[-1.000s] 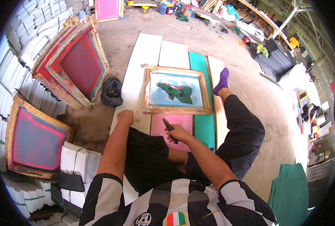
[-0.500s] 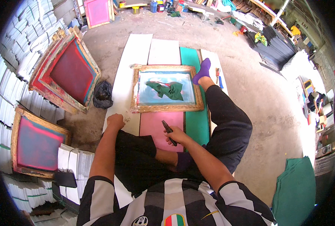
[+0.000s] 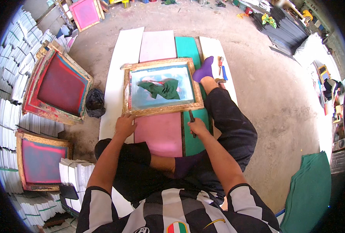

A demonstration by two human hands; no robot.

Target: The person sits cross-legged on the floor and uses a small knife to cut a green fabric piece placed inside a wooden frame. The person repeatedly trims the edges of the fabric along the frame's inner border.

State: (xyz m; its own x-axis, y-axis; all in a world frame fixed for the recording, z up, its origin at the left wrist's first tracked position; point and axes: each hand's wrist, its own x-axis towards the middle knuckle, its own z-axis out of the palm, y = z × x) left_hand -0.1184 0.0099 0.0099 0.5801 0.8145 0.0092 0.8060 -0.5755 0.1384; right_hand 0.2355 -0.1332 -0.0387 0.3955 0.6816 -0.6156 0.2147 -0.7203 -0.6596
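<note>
A wooden-framed printing screen (image 3: pixel 162 109) lies between my hands, with a crumpled dark green cloth (image 3: pixel 160 89) on its pale blue mesh. At the screen's near left corner, my left hand (image 3: pixel 125 125) touches the wooden rail, fingers out and thumb apart. My right hand (image 3: pixel 197 127) is closed around a dark hand tool (image 3: pixel 191 116) that looks like pliers; its tip points up toward the near right rail. Most of the tool's grip is hidden in my palm. My foot in a purple sock (image 3: pixel 204 70) rests beside the screen's right rail.
White, pink (image 3: pixel 160 134) and green (image 3: pixel 190 139) boards lie under the screen. A red-handled tool (image 3: pixel 220 64) and a blue one (image 3: pixel 225 73) lie right of my foot. At left are a black plastic bag (image 3: pixel 95 103), leaning screens (image 3: pixel 59 83) and stacked white sheets (image 3: pixel 1 101). Green sheets (image 3: pixel 308 190) lie at lower right.
My left hand has reached forward to the screen's near rail, its fist loosened. My right hand has moved forward and right with the dark tool, toward the screen. The whole view has shifted a little.
</note>
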